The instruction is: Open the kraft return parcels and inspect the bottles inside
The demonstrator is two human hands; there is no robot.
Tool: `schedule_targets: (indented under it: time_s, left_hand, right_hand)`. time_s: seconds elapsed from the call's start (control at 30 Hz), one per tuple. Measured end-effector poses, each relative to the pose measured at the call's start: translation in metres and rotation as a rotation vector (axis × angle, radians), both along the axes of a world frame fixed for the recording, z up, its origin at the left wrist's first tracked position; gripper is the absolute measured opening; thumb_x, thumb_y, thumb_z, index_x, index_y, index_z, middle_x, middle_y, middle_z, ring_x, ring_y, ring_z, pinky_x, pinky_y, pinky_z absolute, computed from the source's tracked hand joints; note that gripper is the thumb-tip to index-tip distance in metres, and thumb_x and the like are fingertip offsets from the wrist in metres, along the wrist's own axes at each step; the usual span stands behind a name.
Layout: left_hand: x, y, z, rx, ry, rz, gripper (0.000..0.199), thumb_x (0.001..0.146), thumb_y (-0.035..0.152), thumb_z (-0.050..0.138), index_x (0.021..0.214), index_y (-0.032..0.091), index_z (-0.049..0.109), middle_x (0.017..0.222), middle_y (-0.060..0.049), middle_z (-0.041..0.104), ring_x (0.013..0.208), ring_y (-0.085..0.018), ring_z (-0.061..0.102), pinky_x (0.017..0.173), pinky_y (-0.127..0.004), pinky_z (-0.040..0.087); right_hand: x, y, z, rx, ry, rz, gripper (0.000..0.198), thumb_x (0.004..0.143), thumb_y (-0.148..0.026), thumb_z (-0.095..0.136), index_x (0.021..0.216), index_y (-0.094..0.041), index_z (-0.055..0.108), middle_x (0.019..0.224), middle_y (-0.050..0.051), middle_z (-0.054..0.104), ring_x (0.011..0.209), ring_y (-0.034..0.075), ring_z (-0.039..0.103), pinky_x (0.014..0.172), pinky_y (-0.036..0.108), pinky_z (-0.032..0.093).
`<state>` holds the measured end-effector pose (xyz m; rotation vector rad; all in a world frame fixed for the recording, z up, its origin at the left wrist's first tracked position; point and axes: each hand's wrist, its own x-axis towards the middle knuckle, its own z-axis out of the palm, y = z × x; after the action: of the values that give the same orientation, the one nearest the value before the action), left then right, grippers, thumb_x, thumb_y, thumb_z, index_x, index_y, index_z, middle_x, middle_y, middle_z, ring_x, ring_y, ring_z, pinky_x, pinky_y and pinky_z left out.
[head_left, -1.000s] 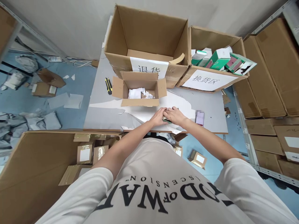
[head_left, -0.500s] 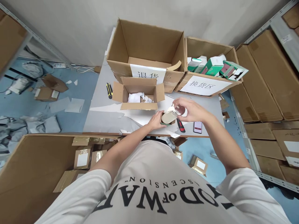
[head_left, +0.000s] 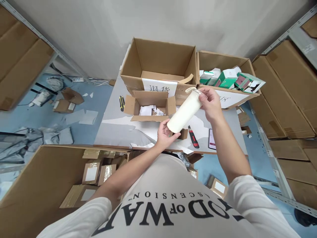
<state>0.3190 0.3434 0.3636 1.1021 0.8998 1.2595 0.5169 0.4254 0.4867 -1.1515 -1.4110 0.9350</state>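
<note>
My right hand [head_left: 210,102] grips a cream-coloured cylindrical bottle [head_left: 184,111] near its upper end, beside the cap and a small strap loop. The bottle is held tilted, its base down to the left. My left hand [head_left: 166,135] is curled at a small open cardboard box [head_left: 183,134] on the table edge, thumb along its near side. The bottle's base overlaps the left fingers and part of that box, so whether they touch the bottle cannot be made out. Right of the small box lies a red and black utility knife [head_left: 193,137].
An open carton [head_left: 153,118] with crumpled paper stands left of the bottle. Behind are two large cartons, one [head_left: 158,43] with a paper sign, the other [head_left: 223,56] holding green-and-white boxes. A phone [head_left: 212,139] and a yellow-black cutter [head_left: 122,103] lie on the table [head_left: 111,132].
My right hand has drawn the bottle up out of the small box, moving away from me and to the right. My left hand has stayed near the box, its fingers spread wider.
</note>
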Motion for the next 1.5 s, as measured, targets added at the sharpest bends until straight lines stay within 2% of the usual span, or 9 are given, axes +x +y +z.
schedule_targets:
  time_s: [0.2,0.4,0.57,0.73,0.87,1.07,1.3,1.4,1.5]
  left_hand:
    - [-0.014,-0.013,0.006,-0.444,-0.375,-0.279,0.071,0.068,0.054,0.074,0.124,0.022,0.045,0.118,-0.012,0.065,0.098,-0.028,0.068,0.093,-0.049,0.05]
    - [-0.012,-0.021,0.0,-0.655,-0.486,-0.377,0.064,0.077,0.059,0.06,0.119,0.012,0.058,0.112,-0.019,0.07,0.114,-0.034,0.063,0.102,-0.049,0.044]
    - [-0.008,-0.019,0.003,-0.63,-0.464,-0.373,0.064,0.075,0.058,0.065,0.121,0.015,0.056,0.122,-0.018,0.065,0.118,-0.034,0.06,0.101,-0.05,0.045]
    - [-0.002,-0.019,0.002,-0.373,-0.229,-0.107,0.083,0.051,0.044,0.088,0.119,0.024,0.046,0.134,-0.012,0.054,0.115,-0.028,0.061,0.095,-0.043,0.05]
    - [-0.002,-0.019,0.001,-0.295,-0.105,0.007,0.072,0.057,0.043,0.085,0.112,0.026,0.043,0.124,-0.008,0.058,0.104,-0.023,0.065,0.092,-0.041,0.051]
    - [-0.014,-0.018,0.011,-0.458,-0.377,-0.172,0.065,0.067,0.055,0.073,0.118,0.025,0.047,0.111,-0.007,0.067,0.089,-0.025,0.07,0.087,-0.047,0.053]
    - [-0.014,-0.02,0.013,-0.747,-0.551,-0.455,0.069,0.075,0.067,0.053,0.111,0.009,0.061,0.093,-0.016,0.073,0.079,-0.026,0.071,0.08,-0.04,0.055]
    - [-0.012,-0.021,0.011,-0.721,-0.539,-0.375,0.068,0.075,0.067,0.057,0.117,0.014,0.055,0.105,-0.015,0.07,0.095,-0.028,0.07,0.087,-0.044,0.054]
    - [-0.009,-0.023,0.008,-0.578,-0.428,-0.181,0.069,0.066,0.05,0.078,0.119,0.025,0.044,0.124,-0.009,0.062,0.104,-0.026,0.067,0.092,-0.048,0.053]
  right_hand:
    - [-0.014,-0.016,-0.032,-0.245,0.207,0.15,0.058,0.077,-0.072,0.052,0.124,-0.04,0.042,0.111,0.001,0.062,0.087,0.02,0.062,0.067,0.037,0.056]
    - [-0.023,-0.019,-0.053,-0.336,0.297,0.1,0.059,0.073,-0.052,0.07,0.123,-0.04,0.042,0.099,-0.003,0.062,0.084,0.017,0.061,0.073,0.04,0.059]
    - [-0.019,-0.017,-0.05,-0.359,0.337,0.089,0.059,0.071,-0.048,0.074,0.12,-0.039,0.044,0.099,-0.002,0.061,0.086,0.017,0.06,0.075,0.041,0.059]
    - [-0.019,-0.017,-0.052,-0.327,0.29,0.09,0.059,0.072,-0.051,0.073,0.121,-0.039,0.042,0.106,-0.001,0.061,0.09,0.018,0.06,0.077,0.041,0.059]
    - [-0.02,-0.02,-0.058,-0.256,0.207,0.062,0.064,0.076,-0.06,0.066,0.129,-0.042,0.035,0.116,0.001,0.059,0.096,0.018,0.061,0.077,0.039,0.058]
    - [-0.005,-0.025,-0.049,-0.098,0.005,0.154,0.086,0.073,-0.081,0.046,0.145,-0.043,0.019,0.138,0.009,0.048,0.109,0.024,0.06,0.076,0.04,0.056]
    - [-0.001,-0.02,-0.045,-0.139,0.112,0.172,0.071,0.07,-0.069,0.066,0.13,-0.04,0.043,0.131,0.003,0.055,0.104,0.024,0.06,0.076,0.041,0.057]
    - [-0.004,-0.017,-0.046,-0.175,0.131,0.137,0.059,0.071,-0.061,0.07,0.123,-0.04,0.05,0.126,0.001,0.058,0.1,0.021,0.061,0.075,0.038,0.058]
    - [-0.006,-0.016,-0.048,-0.192,0.145,0.114,0.055,0.07,-0.055,0.073,0.119,-0.039,0.053,0.122,0.0,0.059,0.098,0.019,0.06,0.076,0.037,0.059]
